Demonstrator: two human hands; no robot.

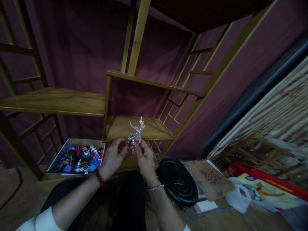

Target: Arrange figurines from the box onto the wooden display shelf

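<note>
A clear, glass-like deer figurine (135, 137) with tall antlers stands upright between my hands, in front of a small wooden shelf compartment (151, 126). My right hand (145, 157) pinches its lower part between thumb and fingers. On the figurine's left side, my left hand (115, 155) has its fingers curled, with thumb and fingertips close to the figurine's edge; whether they touch it is unclear. A red bead bracelet circles my left wrist, and a silver one my right.
A white box (69, 142) full of small colourful figures sits at the left. The wooden shelf frame (53, 101) rises ahead. On the right floor lie a coiled black hose (176, 181), a paper bag (208, 178), a white plastic bag (238, 195) and a red-yellow package (267, 189).
</note>
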